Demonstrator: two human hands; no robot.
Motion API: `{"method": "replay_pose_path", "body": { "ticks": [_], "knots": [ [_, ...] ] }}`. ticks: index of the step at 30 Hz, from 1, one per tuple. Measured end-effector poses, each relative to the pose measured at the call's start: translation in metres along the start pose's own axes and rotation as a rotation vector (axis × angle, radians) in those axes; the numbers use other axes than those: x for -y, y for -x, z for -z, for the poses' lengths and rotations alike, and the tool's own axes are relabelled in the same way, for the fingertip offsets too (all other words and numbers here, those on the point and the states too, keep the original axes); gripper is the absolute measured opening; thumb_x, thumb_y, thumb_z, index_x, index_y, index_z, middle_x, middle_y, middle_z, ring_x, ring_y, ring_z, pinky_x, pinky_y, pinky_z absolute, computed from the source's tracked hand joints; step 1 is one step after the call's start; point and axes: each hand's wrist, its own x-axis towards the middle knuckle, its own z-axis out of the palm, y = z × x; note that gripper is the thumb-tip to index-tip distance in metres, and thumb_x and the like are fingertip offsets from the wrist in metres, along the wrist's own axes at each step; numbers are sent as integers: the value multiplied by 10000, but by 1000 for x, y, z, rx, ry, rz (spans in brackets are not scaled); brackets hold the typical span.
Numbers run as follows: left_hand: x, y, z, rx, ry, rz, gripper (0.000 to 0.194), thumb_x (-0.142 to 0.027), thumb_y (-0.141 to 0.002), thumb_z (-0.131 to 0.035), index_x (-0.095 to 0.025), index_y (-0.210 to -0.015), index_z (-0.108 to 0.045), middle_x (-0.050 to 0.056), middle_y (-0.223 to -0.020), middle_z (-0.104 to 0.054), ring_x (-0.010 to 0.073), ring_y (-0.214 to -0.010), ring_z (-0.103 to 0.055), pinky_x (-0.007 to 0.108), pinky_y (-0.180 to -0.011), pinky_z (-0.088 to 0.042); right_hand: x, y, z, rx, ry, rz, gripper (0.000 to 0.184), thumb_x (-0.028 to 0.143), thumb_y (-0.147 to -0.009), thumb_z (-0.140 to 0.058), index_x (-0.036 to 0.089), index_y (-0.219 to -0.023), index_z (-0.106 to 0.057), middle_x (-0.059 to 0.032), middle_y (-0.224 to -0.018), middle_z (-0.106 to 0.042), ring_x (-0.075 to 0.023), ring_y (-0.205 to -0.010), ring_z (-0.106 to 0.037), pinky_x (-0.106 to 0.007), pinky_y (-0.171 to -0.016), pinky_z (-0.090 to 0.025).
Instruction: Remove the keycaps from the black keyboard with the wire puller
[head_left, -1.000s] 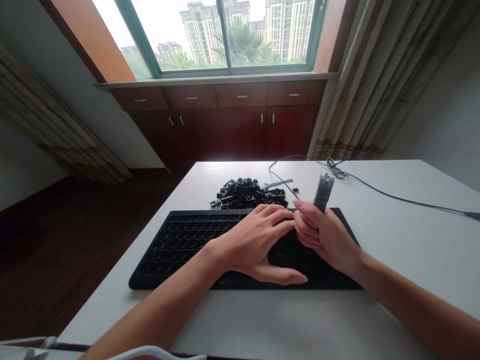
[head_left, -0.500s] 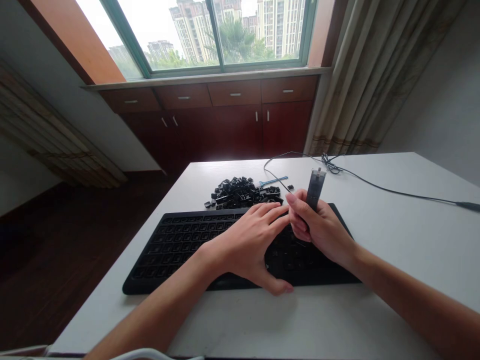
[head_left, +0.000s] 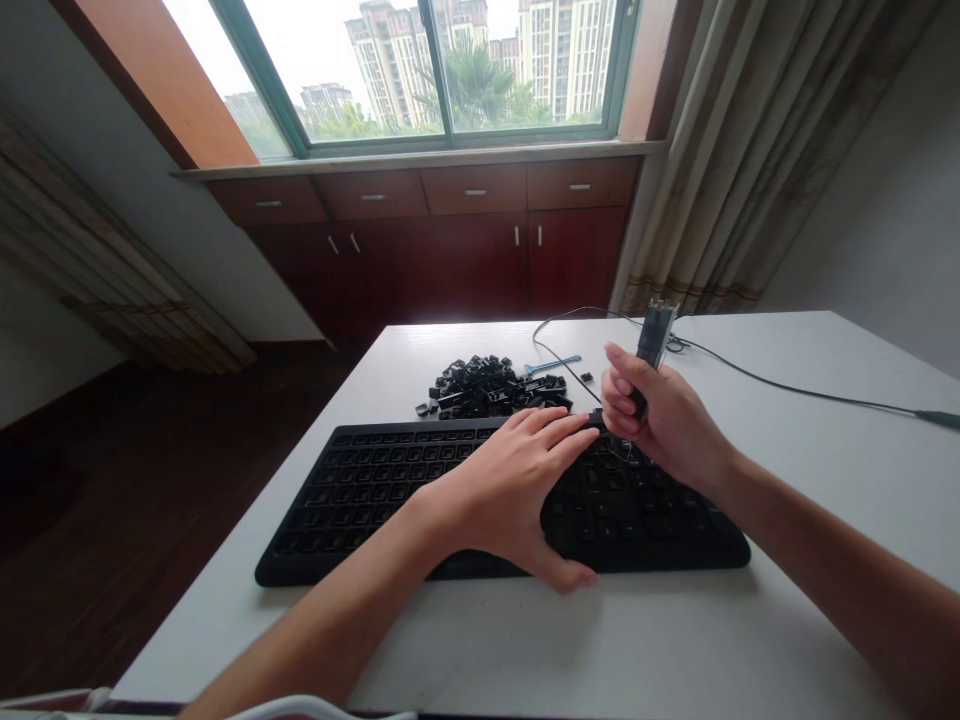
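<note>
A black keyboard (head_left: 375, 490) lies across the white table. Its left part shows rows of bare key sockets, while keycaps sit on its right part. My left hand (head_left: 517, 490) rests spread over the keyboard's middle, thumb at the front edge, fingertips near the back edge. Wrapped in the fingers of my right hand (head_left: 660, 410) is a dark keycap puller (head_left: 655, 340), held upright above the keyboard's right part. Thin wire loops (head_left: 624, 452) show below that hand. Behind the keyboard lies a heap of loose black keycaps (head_left: 487, 385).
A small blue brush-like tool (head_left: 553, 364) lies right of the heap, near a single loose keycap (head_left: 586, 377). The thin black cable (head_left: 787, 385) runs from behind the keyboard to the right. White tubing (head_left: 292, 706) crosses the bottom edge.
My right hand has moved right and slightly up with the keycap puller, which now tilts to the right. My left hand keeps its place on the keyboard. The whole view has shifted slightly.
</note>
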Motion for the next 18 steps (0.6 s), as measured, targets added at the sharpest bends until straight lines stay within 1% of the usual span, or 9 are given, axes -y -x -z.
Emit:
{"method": "replay_pose_path", "body": {
  "ticks": [3, 6, 9, 11, 13, 14, 16, 17, 18],
  "knots": [
    [0, 1, 1, 30, -19, 0, 1182, -721, -597, -812, -119, -1530, -409, 226, -1582, -413, 449, -1472, -355, 593, -1234, -257, -11, 8, 2, -44, 21, 11, 468, 480, -907, -709, 194, -619, -474, 62, -536, -376, -74, -440, -328, -238, -430, -266],
    [0, 2, 6, 52, -36, -6, 1212, -778, -618, -783, -128, -1556, -373, 226, -1612, -363, 442, -1492, -328, 594, -1236, -258, -15, 14, 4, -41, 59, 2, 491, 495, -920, -685, 192, -610, -455, 64, -531, -353, -67, -433, -304, -235, -426, -237],
    [0, 3, 19, 44, -88, 21, 1204, -834, -668, -725, -148, -1577, -334, 203, -1640, -322, 406, -1511, -313, 554, -1235, -296, -3, 13, 10, -28, 156, 6, 509, 526, -921, -670, 186, -607, -458, 55, -547, -363, -66, -444, -318, -235, -429, -227],
    [1, 8, 33, 21, -151, 79, 1102, -836, -748, -657, -177, -1574, -344, 170, -1633, -352, 373, -1496, -350, 521, -1218, -344, 11, 11, 19, -49, 240, -16, 483, 539, -904, -684, 185, -635, -495, 49, -567, -386, -66, -446, -327, -230, -421, -224],
    [4, 23, 49, -12, -226, 172, 884, -767, -883, -565, -215, -1550, -388, 133, -1584, -436, 338, -1436, -437, 500, -1181, -400, 24, 11, 35, -80, 374, -76, 463, 572, -866, -709, 182, -673, -551, 36, -603, -431, -66, -456, -324, -223, -409, -223],
    [8, 35, 55, -40, -263, 245, 811, -741, -921, -530, -220, -1532, -416, 130, -1547, -476, 332, -1390, -484, 491, -1149, -434, 28, 12, 46, -109, 476, -91, 451, 599, -856, -703, 185, -714, -595, 27, -622, -453, -76, -469, -347, -224, -412, -252],
    [19, 68, 65, -106, -348, 455, 768, -740, -933, -502, -228, -1504, -457, 135, -1457, -543, 343, -1290, -560, 499, -1085, -481, 33, 19, 71, -172, 784, -98, 468, 661, -851, -664, 195, -805, -673, -6, -654, -527, -120, -514, -440, -248, -439, -343],
    [26, 88, 68, -123, -389, 572, 772, -748, -933, -487, -221, -1496, -469, 142, -1407, -572, 352, -1259, -575, 507, -1065, -487, 32, 24, 84, -224, 980, -66, 504, 694, -848, -638, 199, -759, -664, -17, -622, -544, -138, -509, -455, -266, -445, -355],
    [33, 108, 69, -153, -432, 679, 785, -765, -930, -461, -195, -1469, -500, 154, -1345, -602, 364, -1225, -589, 518, -1042, -493, 29, 30, 96, -239, 1152, -65, 539, 713, -859, -603, 202, -688, -629, -31, -599, -563, -155, -509, -481, -285, -466, -375]
  ]
}}
